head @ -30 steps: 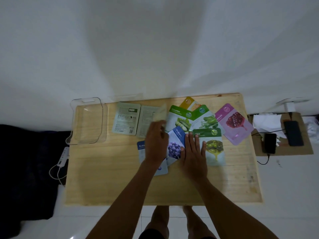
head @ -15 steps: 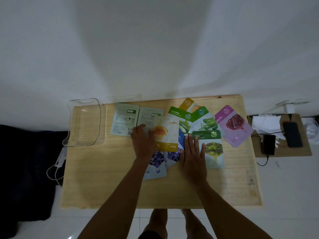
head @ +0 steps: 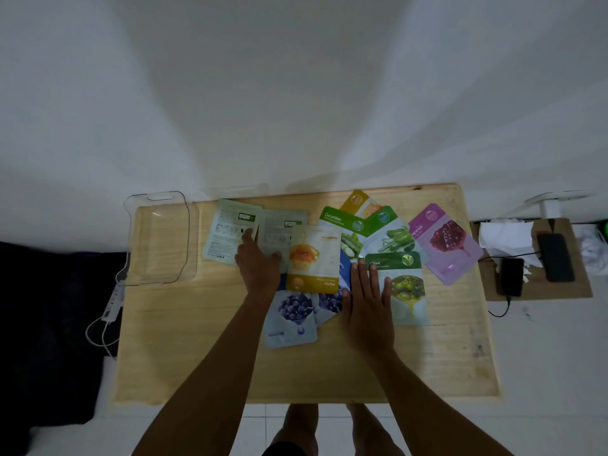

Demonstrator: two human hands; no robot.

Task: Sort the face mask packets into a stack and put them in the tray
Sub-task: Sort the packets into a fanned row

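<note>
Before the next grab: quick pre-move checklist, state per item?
1. Clear tray empty, at table's left end: ok.
2. Packets in one stack: not ok, fanned across the wooden table.
3. All face up: not ok, two back-side packets at left.
4. Left hand on a back-side packet: ok; grip cannot tell.
5. Right hand flat on the Olive packet: ok.
6. Honey packet upside down on blueberry packets: not ok.
</note>
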